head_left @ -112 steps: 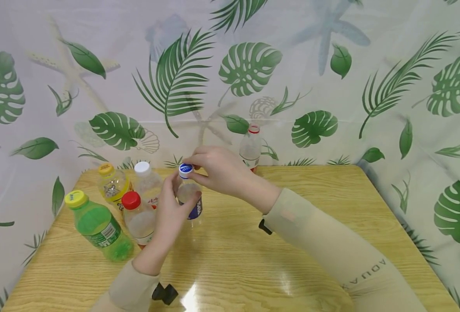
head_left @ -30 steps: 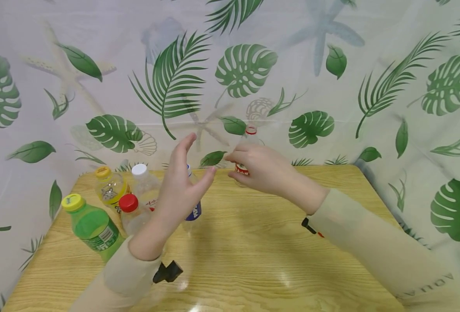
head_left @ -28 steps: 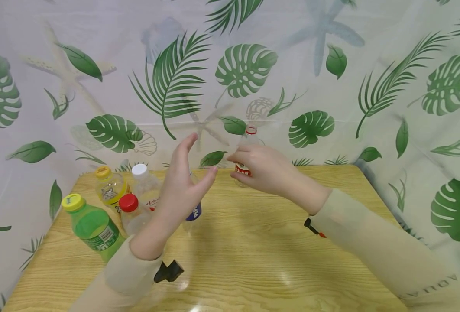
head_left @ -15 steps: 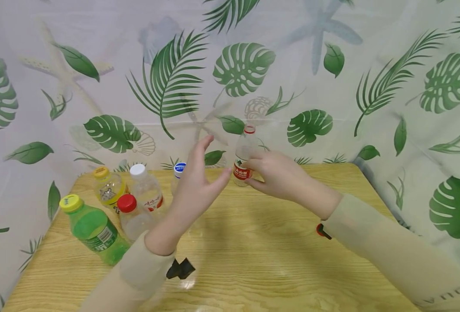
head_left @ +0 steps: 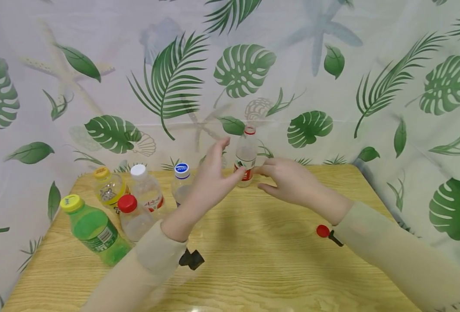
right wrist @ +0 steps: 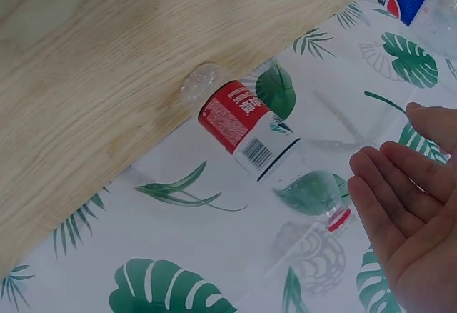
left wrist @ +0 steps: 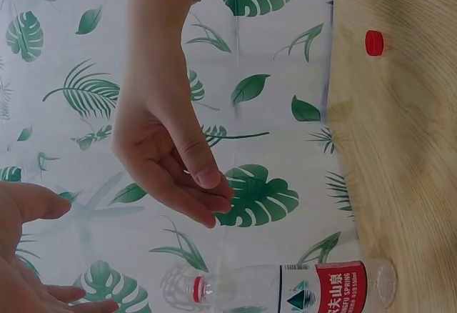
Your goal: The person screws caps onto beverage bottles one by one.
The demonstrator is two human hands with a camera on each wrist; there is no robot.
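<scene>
An uncapped clear water bottle [head_left: 247, 154] with a red-and-white label stands upright near the table's back edge. My left hand [head_left: 213, 175] is just left of it, fingers extended and thumb spread, the thumb tip overlapping the label in the head view. To the bottle's right, my right hand [head_left: 292, 180] has loosely bent fingers, with fingertips right at the label's edge and nothing held. A loose red cap [head_left: 322, 231] lies on the table below my right wrist; the left wrist view also shows this cap [left wrist: 373, 43].
Behind my left forearm stands a Pepsi bottle [head_left: 181, 184] with a blue-and-white cap. Further left are a green bottle [head_left: 97, 234], a red-capped bottle [head_left: 134, 221], a white-capped bottle [head_left: 147, 188] and a yellow-label bottle [head_left: 111, 186]. A leaf-print sheet [head_left: 312, 86] hangs behind the table [head_left: 276, 268].
Both hands have left the Pepsi bottle's cap. The water bottle has come slightly nearer and left. My right hand has drawn back to its right, while my left has moved right towards it.
</scene>
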